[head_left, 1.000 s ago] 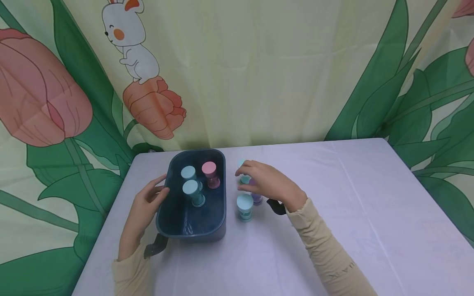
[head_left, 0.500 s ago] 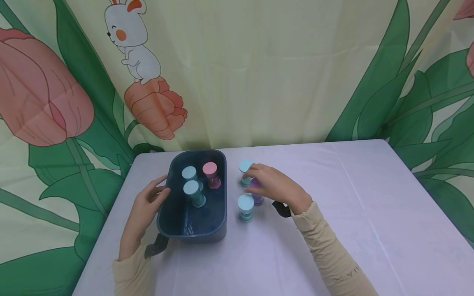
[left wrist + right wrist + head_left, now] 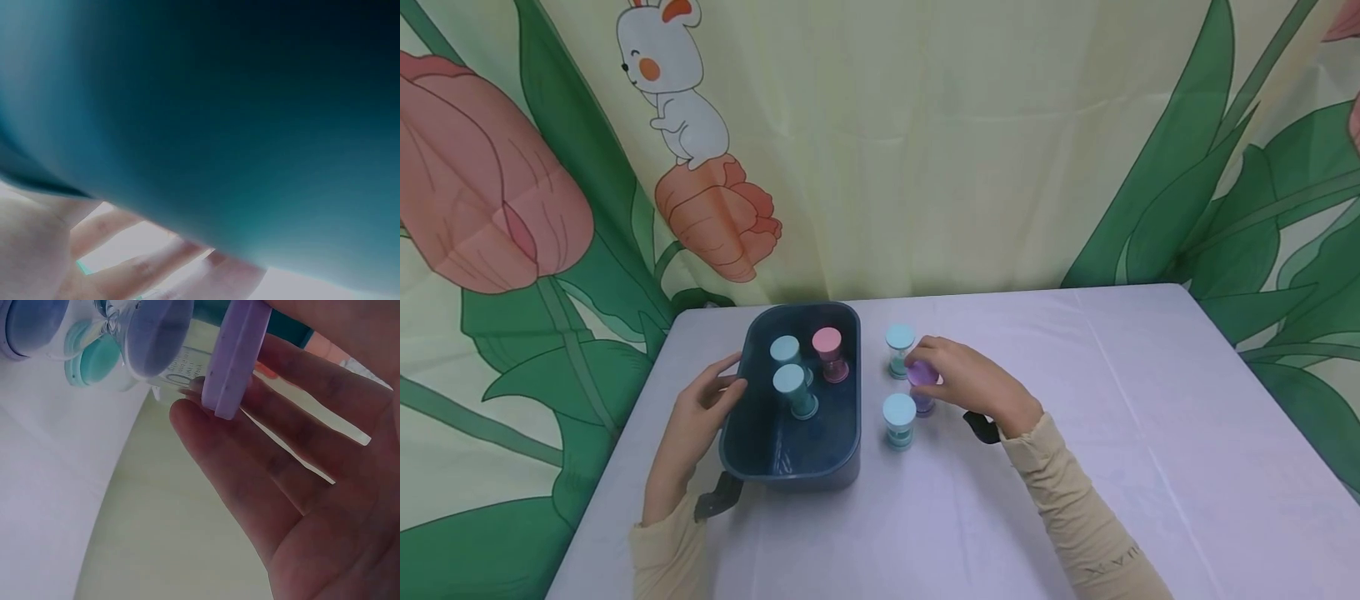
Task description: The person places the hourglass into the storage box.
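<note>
My left hand (image 3: 696, 417) rests against the left side of a dark blue plastic bin (image 3: 727, 450), fingers spread along its outer wall. Inside the bin stand two light-blue hourglasses (image 3: 791, 381) and a pink hourglass (image 3: 828, 342). To the right of the bin, my right hand (image 3: 973, 379) holds the cap of a purple hourglass (image 3: 923, 375) between thumb and fingers. Its clear bulb with purple sand (image 3: 159, 337) shows in the right wrist view. One light-blue hourglass (image 3: 900, 337) stands behind it, another (image 3: 898, 411) in front. The bin wall (image 3: 219, 125) fills most of the left wrist view.
A white cloth covers the table (image 3: 1075, 467). Its back edge meets a hanging curtain (image 3: 925, 167) printed with tulips, leaves and a rabbit on a carrot. Dark straps (image 3: 718, 497) sit at both wrists.
My right hand has moved right and slightly toward me, from beside the rear light-blue hourglass onto the purple one's cap. The left hand and bin stay in place.
</note>
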Demonstrator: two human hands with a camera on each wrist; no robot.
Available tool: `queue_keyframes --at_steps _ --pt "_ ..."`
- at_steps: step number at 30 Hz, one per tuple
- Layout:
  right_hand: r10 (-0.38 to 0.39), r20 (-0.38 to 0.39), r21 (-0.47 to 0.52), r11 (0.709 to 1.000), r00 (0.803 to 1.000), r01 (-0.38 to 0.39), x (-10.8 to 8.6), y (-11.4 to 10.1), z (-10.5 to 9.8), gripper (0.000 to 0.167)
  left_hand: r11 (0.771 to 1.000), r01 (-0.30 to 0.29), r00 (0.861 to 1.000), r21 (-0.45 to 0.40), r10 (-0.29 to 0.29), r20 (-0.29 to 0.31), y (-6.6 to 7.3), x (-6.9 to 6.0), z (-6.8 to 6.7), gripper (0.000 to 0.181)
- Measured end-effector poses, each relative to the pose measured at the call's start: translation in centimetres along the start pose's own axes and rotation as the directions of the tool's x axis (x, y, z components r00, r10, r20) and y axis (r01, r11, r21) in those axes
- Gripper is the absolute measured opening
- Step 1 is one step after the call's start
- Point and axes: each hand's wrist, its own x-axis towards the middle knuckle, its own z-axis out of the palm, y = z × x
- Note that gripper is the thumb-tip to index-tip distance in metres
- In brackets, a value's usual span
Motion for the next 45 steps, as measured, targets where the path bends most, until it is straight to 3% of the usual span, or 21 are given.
queue_keyframes --at_steps 9,26,45 --pt "-0.002 -0.009 0.020 1.000 1.000 0.002 -0.2 0.3 0.1 0.036 1.000 -0.002 1.000 -0.001 0.002 0.009 0.1 0.3 0.0 0.062" --pt "-0.075 -0.068 -0.010 0.997 0.995 0.075 -0.1 0.1 -0.8 0.029 1.000 -0.007 1.000 0.012 0.007 0.000 -0.1 0.4 0.3 0.061" --pt "-0.178 -0.169 -0.036 0.984 0.969 0.174 -0.1 -1.3 -3.1 0.029 1.000 0.000 1.000 -0.003 0.000 0.001 0.2 0.0 0.0 0.059"
